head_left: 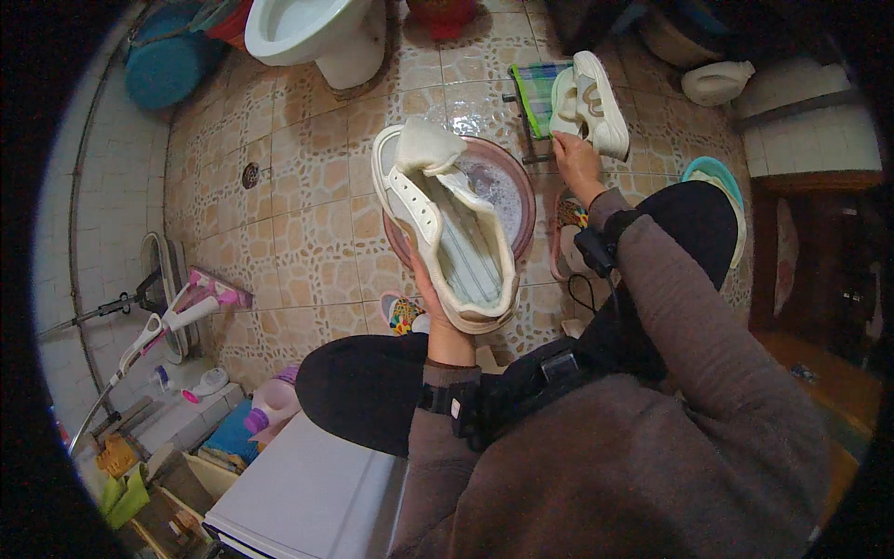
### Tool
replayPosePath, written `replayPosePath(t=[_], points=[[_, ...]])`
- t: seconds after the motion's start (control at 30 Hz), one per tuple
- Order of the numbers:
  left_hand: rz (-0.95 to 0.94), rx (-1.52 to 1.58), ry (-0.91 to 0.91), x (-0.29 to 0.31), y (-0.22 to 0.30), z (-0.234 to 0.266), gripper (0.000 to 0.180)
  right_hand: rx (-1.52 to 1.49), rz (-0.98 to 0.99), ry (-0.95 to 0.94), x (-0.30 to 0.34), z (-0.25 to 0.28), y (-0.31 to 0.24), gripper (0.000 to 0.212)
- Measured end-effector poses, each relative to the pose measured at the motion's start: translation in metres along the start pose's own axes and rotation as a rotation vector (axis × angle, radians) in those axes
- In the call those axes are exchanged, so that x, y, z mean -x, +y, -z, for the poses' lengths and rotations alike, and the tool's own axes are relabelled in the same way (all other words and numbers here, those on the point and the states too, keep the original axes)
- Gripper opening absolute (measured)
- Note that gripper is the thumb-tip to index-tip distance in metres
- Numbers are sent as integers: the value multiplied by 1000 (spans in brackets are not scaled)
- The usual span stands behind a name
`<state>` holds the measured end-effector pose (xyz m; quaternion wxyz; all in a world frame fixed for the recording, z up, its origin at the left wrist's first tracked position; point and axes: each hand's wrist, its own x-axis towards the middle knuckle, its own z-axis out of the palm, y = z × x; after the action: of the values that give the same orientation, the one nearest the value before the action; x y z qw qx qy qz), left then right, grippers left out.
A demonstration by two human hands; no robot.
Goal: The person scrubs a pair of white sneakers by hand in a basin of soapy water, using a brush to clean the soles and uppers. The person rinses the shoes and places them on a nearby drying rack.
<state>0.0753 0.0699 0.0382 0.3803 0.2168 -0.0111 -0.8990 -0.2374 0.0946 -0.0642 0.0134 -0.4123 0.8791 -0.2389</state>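
Observation:
A white lace-up sneaker (426,224) without laces is in my left hand (447,337), its opening facing up and its tongue folded out at the toe end. My fingers support it along the side and heel, partly hidden behind it. Below it, a pinkish-brown basin (527,191) on the floor holds foamy water (496,182). To the right, my right hand (579,168) closes on the near edge of another white shoe (605,116), which rests over a small folding stool (531,82) with a green and blue plaid seat.
A white toilet (349,51) stands at the far left, near a floor drain (250,175). At left lean a pink and white mop (200,303) and an oval tub. A teal basin (712,172) is right of my knee; a white jug (717,84) lies farther off. A white cabinet (307,489) is near left.

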Motion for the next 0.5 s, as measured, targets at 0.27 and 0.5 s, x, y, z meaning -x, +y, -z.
replayPosePath(t=[0.27,0.5], points=[[-120,-197,49,-7,6,13,78,-78,-53,0,2,-1,0,24],[-80,-63,73,-9,0,1,81,58,124,-38,23,0,-6,50]])
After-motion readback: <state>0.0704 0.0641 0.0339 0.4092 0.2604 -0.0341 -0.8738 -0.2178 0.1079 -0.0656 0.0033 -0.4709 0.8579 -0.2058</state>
